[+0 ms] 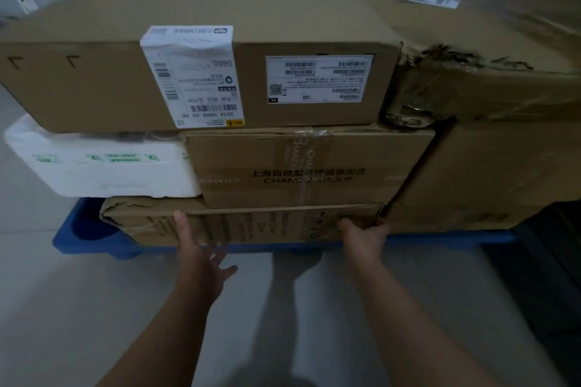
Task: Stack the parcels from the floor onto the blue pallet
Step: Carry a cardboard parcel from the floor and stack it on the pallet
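our left hand (201, 248) lies flat with a wide grip, fingers spread on the front of the bottom cardboard box (251, 223), and our right hand (364, 234) grips its top edge. the box sits on the blue pallet (94, 240), under a chando carton (308, 166) and a white foam box (100, 166).

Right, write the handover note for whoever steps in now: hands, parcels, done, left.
Left hand: open, flat against the bottom carton.
Right hand: fingers curled on that carton's front face, near its top edge.
Blue pallet carries the bottom carton, a taped carton and white foam box above it, and a large carton on top.
Left: seat the bottom carton; no floor parcels in view.
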